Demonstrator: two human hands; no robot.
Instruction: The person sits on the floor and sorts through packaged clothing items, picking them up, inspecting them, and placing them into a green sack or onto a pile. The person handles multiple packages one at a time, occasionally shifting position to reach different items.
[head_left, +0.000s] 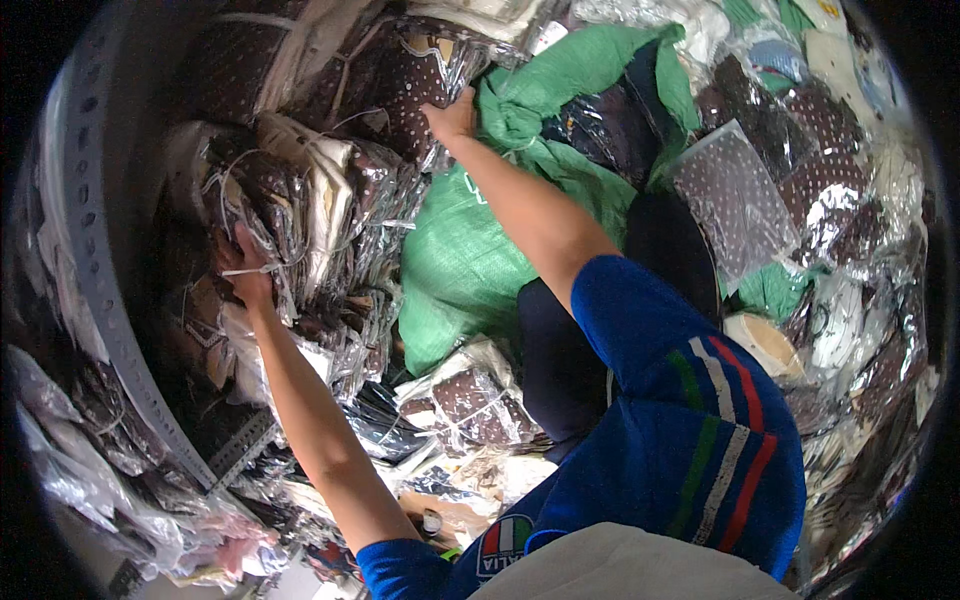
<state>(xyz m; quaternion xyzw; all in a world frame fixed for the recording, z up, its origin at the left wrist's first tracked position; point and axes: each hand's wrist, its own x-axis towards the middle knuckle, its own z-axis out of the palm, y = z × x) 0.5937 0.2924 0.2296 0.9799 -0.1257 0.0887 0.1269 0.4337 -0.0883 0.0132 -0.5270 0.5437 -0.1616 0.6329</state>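
My left hand (249, 274) lies against the near left side of a tied bundle of plastic-wrapped packets (322, 202), its fingers partly in shadow; a pale tie crosses it. Farther off, my right hand (453, 121) grips the edge of a bundle of brown, white-dotted packets (409, 94), thumb on the near face and other fingers partly hidden. Beneath my right forearm stands a full green woven sack (465, 262), gathered and tied near its top. A smaller tied bundle with a dotted packet (469, 401) lies between my arms, below the sack.
A perforated metal shelf post (94, 247) curves down the left side, with a perforated bar (244, 450) near its lower end. Clear bags (142, 525) lie beyond it. An open green sack holds dark wrapped goods (607, 127). Loose dotted packets (735, 199) pile up at right.
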